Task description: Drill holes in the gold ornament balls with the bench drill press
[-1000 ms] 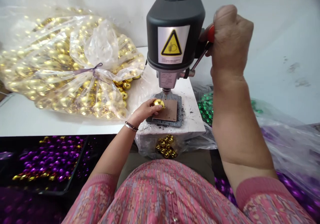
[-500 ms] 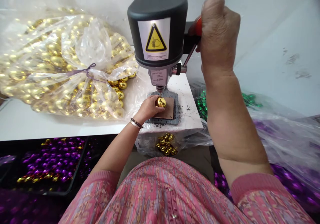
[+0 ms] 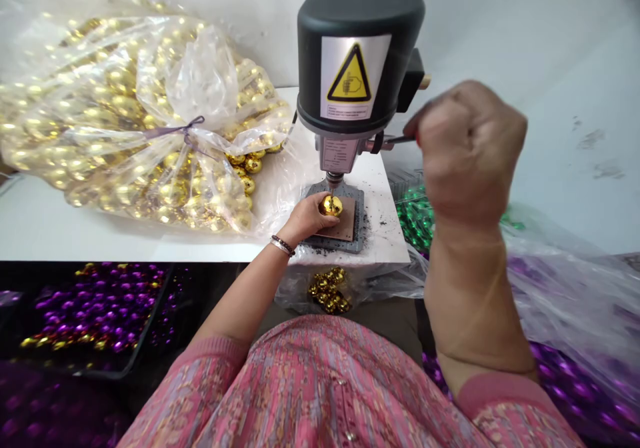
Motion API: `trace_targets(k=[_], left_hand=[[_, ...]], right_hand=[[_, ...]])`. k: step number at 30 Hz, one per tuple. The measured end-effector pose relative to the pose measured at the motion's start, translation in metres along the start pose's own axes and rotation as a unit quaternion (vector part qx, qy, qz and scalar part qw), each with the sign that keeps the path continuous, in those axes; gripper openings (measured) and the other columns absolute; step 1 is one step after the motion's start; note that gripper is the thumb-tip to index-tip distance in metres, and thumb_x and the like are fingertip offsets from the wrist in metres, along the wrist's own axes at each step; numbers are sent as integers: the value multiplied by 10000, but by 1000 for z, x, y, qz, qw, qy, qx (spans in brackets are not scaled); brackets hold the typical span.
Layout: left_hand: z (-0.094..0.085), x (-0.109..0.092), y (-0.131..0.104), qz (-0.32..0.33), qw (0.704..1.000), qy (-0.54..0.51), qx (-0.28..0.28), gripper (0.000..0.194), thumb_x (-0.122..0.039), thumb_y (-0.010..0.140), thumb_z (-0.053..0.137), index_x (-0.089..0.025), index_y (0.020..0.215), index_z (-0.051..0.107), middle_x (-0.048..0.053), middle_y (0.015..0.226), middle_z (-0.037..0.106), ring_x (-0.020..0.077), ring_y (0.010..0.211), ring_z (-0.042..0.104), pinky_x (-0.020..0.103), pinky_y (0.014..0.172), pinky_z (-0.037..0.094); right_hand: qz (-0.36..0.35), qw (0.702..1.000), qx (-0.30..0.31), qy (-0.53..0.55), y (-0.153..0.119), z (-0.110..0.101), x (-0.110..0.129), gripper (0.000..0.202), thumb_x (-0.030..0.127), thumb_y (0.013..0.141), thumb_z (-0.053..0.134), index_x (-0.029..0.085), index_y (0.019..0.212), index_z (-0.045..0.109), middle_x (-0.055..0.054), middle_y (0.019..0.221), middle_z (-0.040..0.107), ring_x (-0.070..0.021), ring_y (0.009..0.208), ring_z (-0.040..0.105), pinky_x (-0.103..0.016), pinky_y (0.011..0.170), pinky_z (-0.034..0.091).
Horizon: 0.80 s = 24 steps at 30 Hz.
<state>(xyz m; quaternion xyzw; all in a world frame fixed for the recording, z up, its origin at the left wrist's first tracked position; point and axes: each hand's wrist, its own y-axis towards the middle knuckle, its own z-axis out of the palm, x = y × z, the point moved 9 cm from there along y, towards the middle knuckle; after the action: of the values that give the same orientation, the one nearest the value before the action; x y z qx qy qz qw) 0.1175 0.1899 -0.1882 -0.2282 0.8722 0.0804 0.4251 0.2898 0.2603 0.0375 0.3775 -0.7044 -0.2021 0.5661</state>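
Note:
My left hand (image 3: 309, 217) pinches a shiny gold ball (image 3: 331, 205) on a brown board (image 3: 344, 225), which lies on the grey base (image 3: 359, 238) of a drill press (image 3: 361, 55). The drill bit (image 3: 333, 188) comes down to the top of the ball; how deep it goes I cannot tell. To the right of the black motor housing, my right hand (image 3: 470, 148) is closed around the end of the feed lever (image 3: 400, 139). Its fingers are partly hidden behind the back of the hand.
Gold balls fill a tied clear bag (image 3: 125, 121) on the white table (image 3: 210, 249). More gold balls (image 3: 330, 290) hang below the front edge. Purple balls (image 3: 103, 308) lie in a black tray at lower left; green balls (image 3: 416, 218) sit at right. Dark shavings surround the base.
My right hand has swung the lever downward, and the drill bit has come down onto the ball. My left hand keeps its hold. The whole view has shifted slightly.

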Motion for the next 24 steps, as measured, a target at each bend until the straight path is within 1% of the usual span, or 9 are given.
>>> trace_targets(k=[3,6,8,11,15,17,19,22,24], left_hand=[[1,0,0,6,1000,-2,1,620,-260,670,798,-137,1257,646,72,1095,741,216,950,671,315,849,510],[0,0,-1,7,1000,-1,-5,605,-258,669,794,-146,1247,655,66,1095,743,218,958,672,314,861,508],[0,0,-1,5,1000,-6,-6,604,-262,672,789,-152,1251,654,60,1100,744,220,970,672,317,874,508],[1,1,-1,5,1000,-16,-8,620,-265,672,789,-157,1265,646,60,1130,739,223,991,669,330,900,510],[2,3,-1,-2,1000,-18,-11,624,-265,675,793,-165,1272,640,63,1152,730,226,1006,667,343,923,511],[3,1,-2,1,1000,-3,-12,590,-278,682,790,-166,1246,655,62,1129,728,234,1002,666,350,923,513],[1,-1,-3,7,999,23,-25,577,-290,682,791,-163,1231,665,74,1137,715,248,1029,655,357,937,509],[-2,-3,-4,9,997,60,-52,627,-301,679,796,-147,1269,651,110,1185,679,267,1098,623,367,973,496],[-3,-3,-5,7,996,73,-55,643,-309,684,795,-140,1286,644,123,1176,668,267,1100,613,368,971,497]], right_hand=[[-25,998,-9,-54,-34,-3,-1,210,222,852,453,187,688,580,18,635,549,-92,594,458,-284,609,361],[-66,994,3,-85,-59,4,-6,203,203,850,440,210,721,597,12,689,607,-115,639,518,-301,643,411],[-85,991,8,-102,-69,10,-11,216,187,849,425,221,734,605,2,704,628,-137,672,557,-319,655,433],[-97,989,-14,-115,-78,12,-20,242,190,867,398,232,761,611,-10,728,646,-154,690,585,-340,665,462],[-108,988,-43,-105,-85,13,-26,251,211,889,397,237,823,637,-12,745,649,-156,710,605,-338,677,478],[-119,986,-48,-104,-89,14,-27,241,208,893,412,240,863,649,-11,755,652,-153,725,608,-329,691,482],[-134,984,-58,-98,-91,14,-27,231,200,893,422,239,884,650,-9,757,648,-147,721,602,-319,689,482],[-159,981,-78,-83,-94,15,-29,219,188,892,427,236,892,640,-5,773,650,-139,724,602,-304,679,481],[-172,979,-83,-75,-96,17,-33,211,175,888,433,234,899,636,-2,790,659,-137,745,616,-297,680,483]])
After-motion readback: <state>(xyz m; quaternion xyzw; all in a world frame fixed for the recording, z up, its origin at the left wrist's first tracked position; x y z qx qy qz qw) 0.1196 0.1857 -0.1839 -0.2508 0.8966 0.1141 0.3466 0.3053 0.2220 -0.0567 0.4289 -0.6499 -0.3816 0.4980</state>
